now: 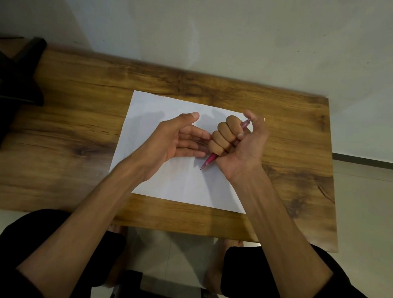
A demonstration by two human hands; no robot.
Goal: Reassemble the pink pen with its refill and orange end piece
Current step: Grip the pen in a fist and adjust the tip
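Observation:
The pink pen [210, 160] sits in the fist of my right hand [238, 143], held over the white sheet of paper [182, 183]. Its writing tip points down and to the left, near the paper. Its upper end pokes out above my curled fingers, beside my thumb. Most of the barrel is hidden inside the fist, and I cannot make out the refill or the orange end piece. My left hand [179, 140] hovers just left of the fist, palm turned inward, fingers apart and holding nothing.
The paper lies on a wooden table [73, 117] that ends at a pale wall. A black stand [9, 87] occupies the table's left end. My knees and the floor show below the near edge.

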